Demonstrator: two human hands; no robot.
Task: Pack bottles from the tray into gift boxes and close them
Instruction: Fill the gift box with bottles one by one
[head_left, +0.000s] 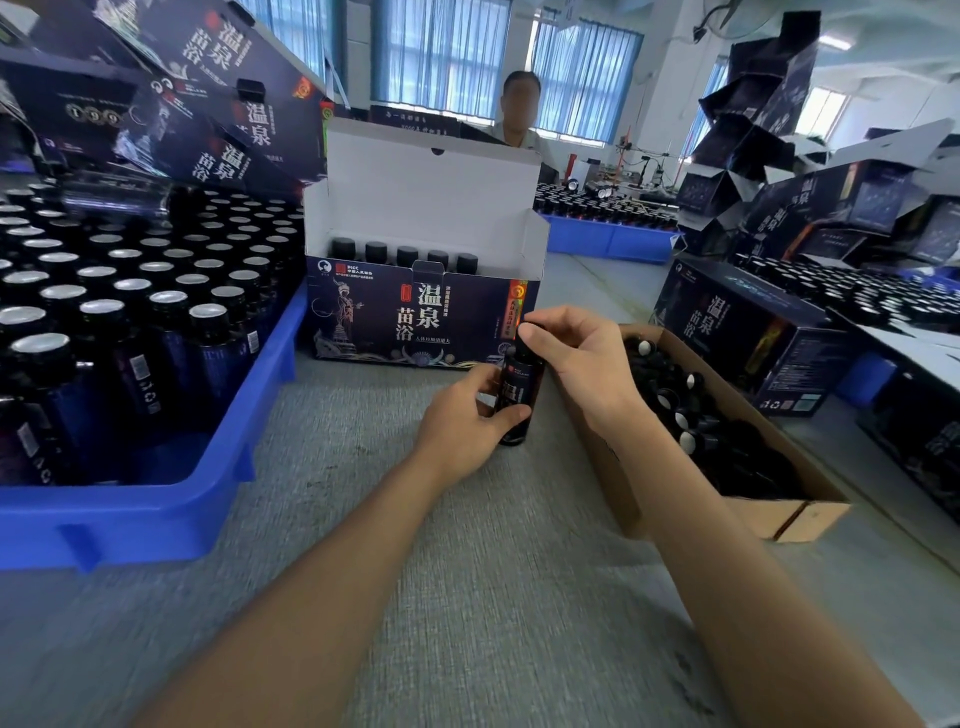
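In front of the open gift box (423, 322), a dark bottle (519, 387) stands on the grey table (467, 571); the left hand (462, 426) grips its body, the right hand (571, 353) pinches its cap (527, 338); likely glass, smooth, weighty, best held mid-body.

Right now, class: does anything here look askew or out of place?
Yes: the boxes piled far right sit tilted at odd angles, flaps open, not squarely stacked. Those at top left also tilt.
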